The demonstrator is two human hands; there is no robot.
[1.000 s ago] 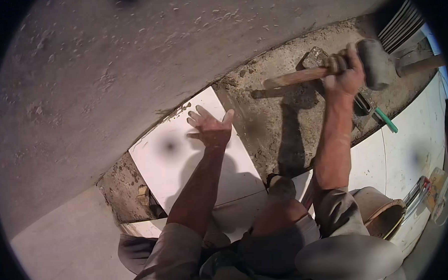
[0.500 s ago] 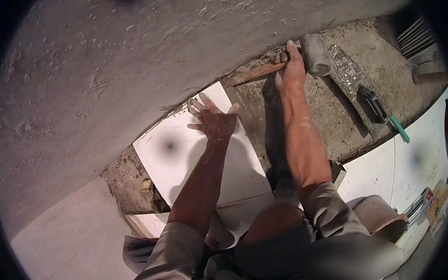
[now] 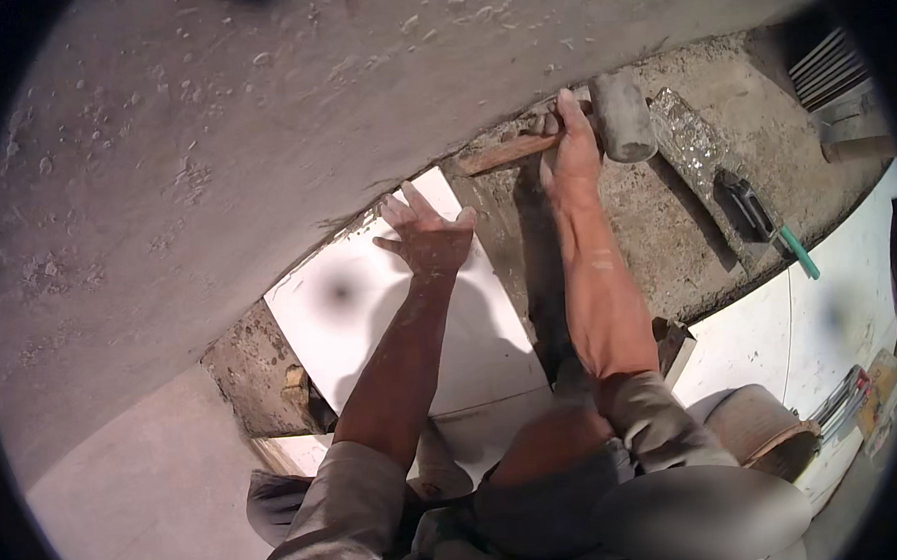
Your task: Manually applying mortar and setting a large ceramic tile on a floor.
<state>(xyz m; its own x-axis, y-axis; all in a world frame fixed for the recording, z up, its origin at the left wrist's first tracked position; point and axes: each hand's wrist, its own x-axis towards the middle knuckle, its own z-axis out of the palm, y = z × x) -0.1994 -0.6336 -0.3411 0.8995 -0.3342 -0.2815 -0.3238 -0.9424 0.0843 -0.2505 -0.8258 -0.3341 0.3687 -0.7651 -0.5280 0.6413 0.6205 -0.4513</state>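
Observation:
My left hand (image 3: 421,231) rests with spread fingers on a square white tile (image 3: 321,331) laid against the grey wall (image 3: 221,110). Just right of it, my right hand (image 3: 570,150) grips the wooden handle of a mallet (image 3: 624,117), its grey cylindrical head to the right of my fingers. The mallet lies crosswise low along the wall, its handle end near the tile's upper right corner. Whether it touches the wall is unclear.
Rough mortar bed (image 3: 667,240) spans the right, with a long shiny bar (image 3: 687,129) and a black tool with green handle (image 3: 798,250). White tiles (image 3: 742,347) border it. A bucket (image 3: 760,422), metal tools (image 3: 839,403) and slatted dark material (image 3: 820,69) lie at right.
My right hand has swung leftward and up with the mallet toward the wall's foot. My left hand has shifted slightly up and right, still spread on the tile.

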